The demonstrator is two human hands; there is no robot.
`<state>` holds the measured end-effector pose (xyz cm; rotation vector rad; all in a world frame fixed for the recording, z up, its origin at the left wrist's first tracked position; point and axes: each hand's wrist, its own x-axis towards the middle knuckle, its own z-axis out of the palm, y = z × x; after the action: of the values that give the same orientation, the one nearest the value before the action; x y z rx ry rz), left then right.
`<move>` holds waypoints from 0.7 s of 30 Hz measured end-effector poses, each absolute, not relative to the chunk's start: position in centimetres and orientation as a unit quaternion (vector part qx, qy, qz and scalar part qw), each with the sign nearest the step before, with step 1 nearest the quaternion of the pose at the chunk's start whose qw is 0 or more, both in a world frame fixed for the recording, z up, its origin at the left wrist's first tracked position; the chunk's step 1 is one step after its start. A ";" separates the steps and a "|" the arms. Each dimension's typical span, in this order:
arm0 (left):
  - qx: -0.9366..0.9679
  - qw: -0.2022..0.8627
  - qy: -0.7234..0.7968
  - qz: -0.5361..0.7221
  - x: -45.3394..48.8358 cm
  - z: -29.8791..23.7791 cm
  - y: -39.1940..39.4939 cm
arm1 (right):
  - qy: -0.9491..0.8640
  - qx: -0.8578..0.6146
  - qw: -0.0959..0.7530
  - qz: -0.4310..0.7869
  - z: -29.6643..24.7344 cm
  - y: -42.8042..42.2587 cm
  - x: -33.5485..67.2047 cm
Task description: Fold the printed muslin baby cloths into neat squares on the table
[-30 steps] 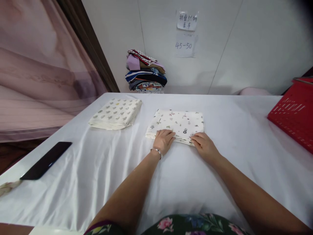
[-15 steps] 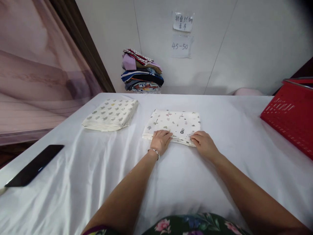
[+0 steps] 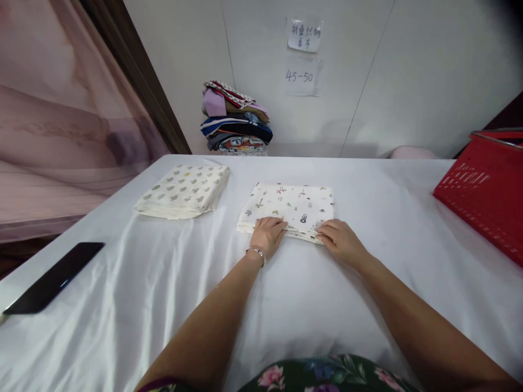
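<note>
A folded white cloth (image 3: pixel 292 204) with small scattered prints lies flat on the white-covered table (image 3: pixel 314 294). My left hand (image 3: pixel 268 235), a bracelet at its wrist, grips the near edge of this cloth left of its middle, fingers on top. At the near right corner, my right hand (image 3: pixel 340 238) pinches the layered edge between thumb and fingers. The thumb of my left hand is partly hidden. To the left rests a second folded cloth (image 3: pixel 183 190), cream with rows of grey prints, apart from both hands.
A dark flat phone-like slab (image 3: pixel 57 277) lies at the table's left edge. The red perforated basket (image 3: pixel 486 190) stands at the right. Behind the far edge rises a stack of folded fabrics (image 3: pixel 237 120) against the wall. Pink curtains (image 3: pixel 69 114) hang at the left.
Hardly anything differs. Both hands keep their hold on the near edge of the printed cloth, and the whole view has shifted very slightly.
</note>
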<state>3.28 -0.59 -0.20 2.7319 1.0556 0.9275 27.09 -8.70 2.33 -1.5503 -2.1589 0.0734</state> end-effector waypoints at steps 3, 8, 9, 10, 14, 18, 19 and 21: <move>0.888 0.035 0.343 0.303 3.3 -0.3 -0.5 | -0.788 -0.566 0.241 0.036 2.3 -8.7 27.1; 0.888 0.034 0.341 0.306 3.3 -0.3 -0.5 | -0.770 -0.572 0.281 0.019 2.0 -8.8 27.1; 0.888 0.034 0.341 0.306 3.3 -0.2 -0.5 | -0.766 -0.573 0.291 0.009 2.0 -8.9 27.1; 0.888 0.035 0.342 0.306 3.3 -0.2 -0.5 | -0.766 -0.572 0.295 0.001 1.9 -8.9 27.1; 0.887 0.037 0.344 0.305 3.3 -0.2 -0.5 | -0.777 -0.568 0.270 0.008 1.7 -8.9 27.1; 0.888 0.035 0.342 0.306 3.3 -0.2 -0.5 | -0.773 -0.575 0.267 0.006 1.6 -8.9 27.1; 0.888 0.035 0.342 0.306 3.3 -0.2 -0.5 | -0.771 -0.577 0.270 0.004 1.7 -8.9 27.1; 0.887 0.037 0.341 0.308 3.4 -0.2 -0.5 | -0.770 -0.579 0.267 0.005 1.8 -8.9 27.0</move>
<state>3.37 -0.47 -0.18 2.7239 1.0480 0.9457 26.98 -8.89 1.81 -1.5633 -2.0776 0.0130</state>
